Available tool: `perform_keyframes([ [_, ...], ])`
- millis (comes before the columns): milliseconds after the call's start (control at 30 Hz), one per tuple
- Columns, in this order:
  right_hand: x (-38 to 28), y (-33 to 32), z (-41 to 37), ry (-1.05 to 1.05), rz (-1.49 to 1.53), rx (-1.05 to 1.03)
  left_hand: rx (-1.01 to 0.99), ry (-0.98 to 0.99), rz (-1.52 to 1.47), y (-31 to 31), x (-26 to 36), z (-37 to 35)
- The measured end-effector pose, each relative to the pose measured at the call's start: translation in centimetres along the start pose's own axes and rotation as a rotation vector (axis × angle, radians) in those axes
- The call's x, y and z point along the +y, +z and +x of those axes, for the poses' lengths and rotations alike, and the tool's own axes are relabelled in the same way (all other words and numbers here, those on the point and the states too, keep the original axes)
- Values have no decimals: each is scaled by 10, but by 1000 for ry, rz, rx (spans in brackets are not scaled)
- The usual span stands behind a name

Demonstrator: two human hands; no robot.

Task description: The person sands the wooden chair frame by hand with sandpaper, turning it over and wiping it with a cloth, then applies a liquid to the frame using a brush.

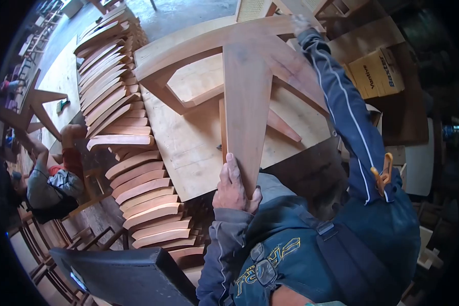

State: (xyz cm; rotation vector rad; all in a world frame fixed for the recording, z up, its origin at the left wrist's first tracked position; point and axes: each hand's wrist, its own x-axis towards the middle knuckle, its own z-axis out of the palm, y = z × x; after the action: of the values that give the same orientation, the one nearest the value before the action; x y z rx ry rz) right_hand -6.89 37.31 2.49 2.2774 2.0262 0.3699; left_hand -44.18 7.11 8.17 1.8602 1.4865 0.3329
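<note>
A wooden furniture frame (246,102) with a wide tapered leg and a curved rail lies on a plywood board (188,168) before me. The leg's narrow end points toward my body. My left hand (234,186) is closed around that end, a finger lying along the top face. My right arm stretches far forward, and my right hand (302,24) is at the far right end of the curved rail. That hand is smeared by motion, so I cannot tell what its fingers hold. An orange spring clip (384,174) is clipped to my right sleeve.
Curved wooden pieces (148,204) are stacked in a long row left of the board. A person (56,183) sits farther left beside another wooden frame (33,104). A cardboard box (375,74) stands at right. A dark padded panel (122,273) fills the lower left.
</note>
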Motion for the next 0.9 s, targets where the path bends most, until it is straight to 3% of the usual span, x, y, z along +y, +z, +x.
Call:
perform_keyframes([
  [100, -44, -17, 40, -102, -3, -211, 18, -163, 38, -1, 16, 5],
  [200, -153, -35, -13, -331, 332, 474, 53, -203, 113, 6, 23, 12],
  [267, -190, -26, -27, -354, 421, 1003, 93, -151, 122, 10, 16, 12],
  [367, -104, -7, -16, -187, 314, 426, 127, -136, 86, 14, 17, 12],
  [467, 14, -8, -2, 55, -16, -39, 150, -119, 69, 13, 19, 13],
  [533, 48, 25, 7, 251, 120, 199, 154, -116, 57, 13, 19, 13],
  [567, 55, 60, 36, 121, -141, 58, 152, -112, 57, 11, 19, 13],
  [633, -21, 21, 28, 4, -19, 62, 150, -120, 78, 8, 17, 13],
  [700, -116, -20, 2, -216, 240, 318, 144, -125, 74, 12, 19, 13],
  [767, -164, -20, -6, -367, 376, 448, 155, -118, 74, 12, 18, 14],
  [833, -130, -17, -12, -454, 360, 492, 161, -92, 69, 11, 19, 13],
  [900, -51, 9, -3, -387, 264, 436, 162, -89, 65, 12, 21, 13],
])
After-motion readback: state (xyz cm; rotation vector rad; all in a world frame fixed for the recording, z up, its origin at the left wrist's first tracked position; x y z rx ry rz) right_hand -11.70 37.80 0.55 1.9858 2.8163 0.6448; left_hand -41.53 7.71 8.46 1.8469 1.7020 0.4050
